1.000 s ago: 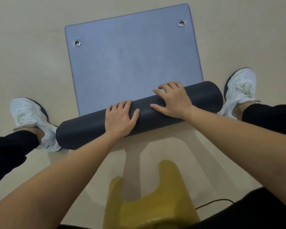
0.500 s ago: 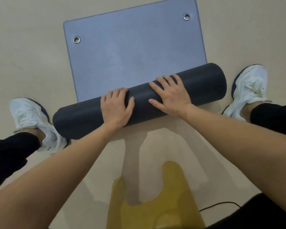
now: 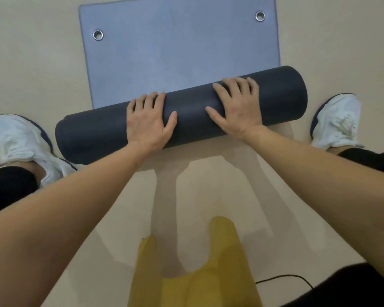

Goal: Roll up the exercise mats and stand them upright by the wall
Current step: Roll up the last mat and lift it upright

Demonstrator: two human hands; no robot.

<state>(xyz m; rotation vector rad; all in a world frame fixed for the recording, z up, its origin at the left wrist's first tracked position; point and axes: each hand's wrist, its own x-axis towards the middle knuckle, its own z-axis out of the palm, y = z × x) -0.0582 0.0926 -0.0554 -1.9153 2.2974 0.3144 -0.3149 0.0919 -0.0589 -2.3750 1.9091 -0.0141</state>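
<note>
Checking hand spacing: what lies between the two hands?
Only bare rolled mat surface lies between the left hand and right hand, seen in the head view.

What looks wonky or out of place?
The dark roll lies slightly askew, slanting more than the eyelet end of the flat mat, so it may be winding unevenly, though the wide lens could exaggerate this. Nothing looks damaged.

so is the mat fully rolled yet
Partly rolled. The exercise mat has a dark roll under the left hand and right hand; the rest lies flat.
</note>
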